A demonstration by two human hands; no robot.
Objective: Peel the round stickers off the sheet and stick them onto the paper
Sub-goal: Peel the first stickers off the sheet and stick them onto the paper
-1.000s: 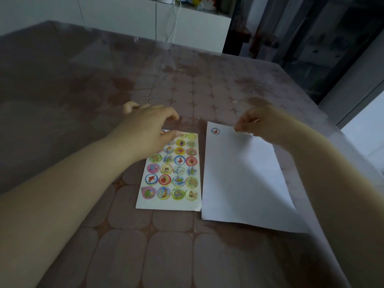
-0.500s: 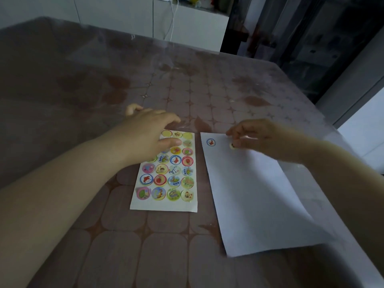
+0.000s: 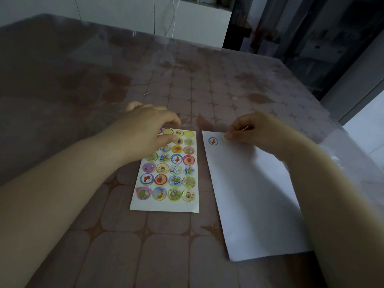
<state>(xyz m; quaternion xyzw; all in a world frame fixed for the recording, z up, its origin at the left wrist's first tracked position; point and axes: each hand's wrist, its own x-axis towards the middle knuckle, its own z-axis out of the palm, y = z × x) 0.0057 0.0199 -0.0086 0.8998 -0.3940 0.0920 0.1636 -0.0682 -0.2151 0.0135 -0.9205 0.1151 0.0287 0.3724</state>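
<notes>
A sticker sheet [image 3: 168, 183] with several colourful round stickers lies flat on the table. My left hand [image 3: 145, 132] rests on its upper left part, fingers spread, pressing it down. To the right lies a white paper [image 3: 253, 194] with one blue-ringed round sticker [image 3: 213, 140] stuck near its top left corner. My right hand [image 3: 255, 132] is at the paper's top edge, fingertips pinched on a small yellowish round sticker [image 3: 224, 137] that touches the paper just right of the first one.
The table [image 3: 187, 84] has a brown patterned cloth under clear plastic. Its right edge runs close to the paper. White cabinets [image 3: 124, 13] and a dark glass door [image 3: 311, 38] stand beyond the far edge.
My right hand carried the yellowish sticker from above the paper down to its top edge beside the first sticker. The paper has turned slightly. My left hand stays on the sheet.
</notes>
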